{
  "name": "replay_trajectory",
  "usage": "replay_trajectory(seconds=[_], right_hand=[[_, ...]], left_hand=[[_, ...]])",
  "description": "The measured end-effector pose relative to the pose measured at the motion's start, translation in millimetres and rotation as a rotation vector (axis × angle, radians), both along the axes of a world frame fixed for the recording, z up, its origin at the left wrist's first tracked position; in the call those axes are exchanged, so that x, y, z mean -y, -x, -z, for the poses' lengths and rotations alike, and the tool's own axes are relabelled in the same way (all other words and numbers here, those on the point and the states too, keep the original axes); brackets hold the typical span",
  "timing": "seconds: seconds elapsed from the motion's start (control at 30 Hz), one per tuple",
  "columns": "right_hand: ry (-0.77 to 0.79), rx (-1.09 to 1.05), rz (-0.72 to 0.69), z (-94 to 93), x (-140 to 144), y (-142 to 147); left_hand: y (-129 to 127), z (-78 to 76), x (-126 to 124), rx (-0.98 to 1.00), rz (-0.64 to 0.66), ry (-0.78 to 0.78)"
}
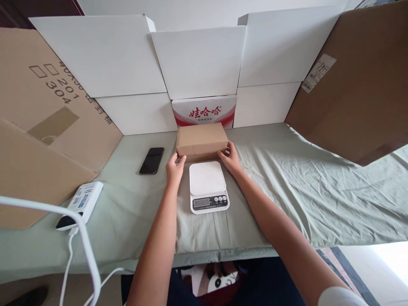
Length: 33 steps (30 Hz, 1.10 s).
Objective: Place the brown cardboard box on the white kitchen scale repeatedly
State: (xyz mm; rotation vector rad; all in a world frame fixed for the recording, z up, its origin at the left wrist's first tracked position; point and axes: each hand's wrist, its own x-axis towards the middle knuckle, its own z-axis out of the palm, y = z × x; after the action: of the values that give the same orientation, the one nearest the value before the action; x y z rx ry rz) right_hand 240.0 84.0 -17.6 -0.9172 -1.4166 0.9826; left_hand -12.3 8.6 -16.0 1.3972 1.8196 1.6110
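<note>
A small brown cardboard box (201, 140) sits on the green cloth in front of a white and red printed carton. At its near left corner, my left hand (175, 170) is closed on it, thumb toward the front. My right hand (231, 160) grips the near right corner, with the thumb on the front face and fingers along the side. Just on my side of the box lies a white kitchen scale (208, 180), its display panel and buttons facing me. Nothing rests on the scale's plate, and neither hand touches it.
A black phone (152, 160) lies left of the box. Farther left is a white power strip (83, 202) with a white cable (84, 238) looping up. White boxes (197, 59) form a wall behind, and large brown cartons (353, 80) flank both sides. The cloth (274, 170) is wrinkled.
</note>
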Motion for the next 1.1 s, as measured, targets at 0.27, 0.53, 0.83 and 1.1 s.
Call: replay_trajectory(seconds=[0.27,0.53,0.83,1.1], right_hand=[[-0.162,0.006,0.000,1.0,4,0],[-0.417,0.172,0.073,-22.6,49,-12],[-0.347,0.234,0.121,-9.9,134,-38],[-0.321,0.208,0.159,-2.6,144,-34]], left_hand=[[-1,-7.3,7,-0.084,-0.094,-0.119],[-19,-18.8,58,0.100,-0.061,-0.289],[-47,10.2,152,0.222,-0.070,-0.193],[-47,11.4,144,0.306,-0.042,-0.156]])
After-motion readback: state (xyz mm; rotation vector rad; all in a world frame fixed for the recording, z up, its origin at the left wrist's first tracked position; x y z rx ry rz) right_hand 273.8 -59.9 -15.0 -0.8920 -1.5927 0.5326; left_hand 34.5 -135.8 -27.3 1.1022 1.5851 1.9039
